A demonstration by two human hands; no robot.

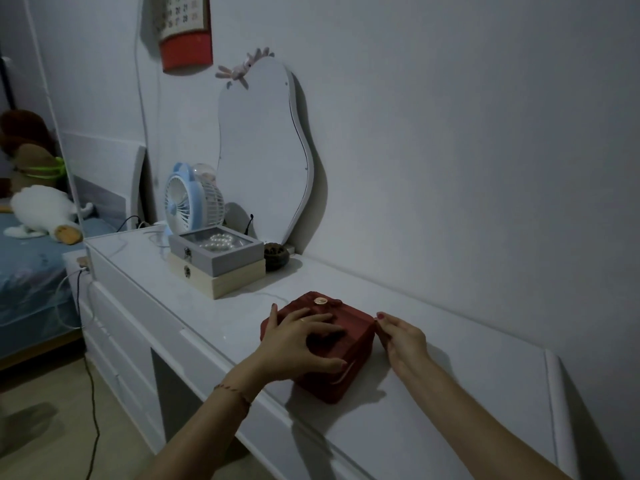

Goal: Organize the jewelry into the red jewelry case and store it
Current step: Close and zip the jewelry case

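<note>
i see the left hand (304, 336) clawed over the lid of the closed square red jewelry case (323, 344) near the white dresser top's (433, 368) front edge, right hand (401, 336) pinching its side; a shove could tip it off.

Left hand (300, 341) spread over the shut red case (349, 327); right hand (403, 336) touches its three o'clock side.

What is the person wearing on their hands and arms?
Both arms are bare, with no sleeves in view. The left hand has a thin gold-coloured ring on one finger, and a thin reddish string bracelet goes round that wrist. The nails on both hands are painted red. The right hand shows no ring or bracelet from this view.
</note>
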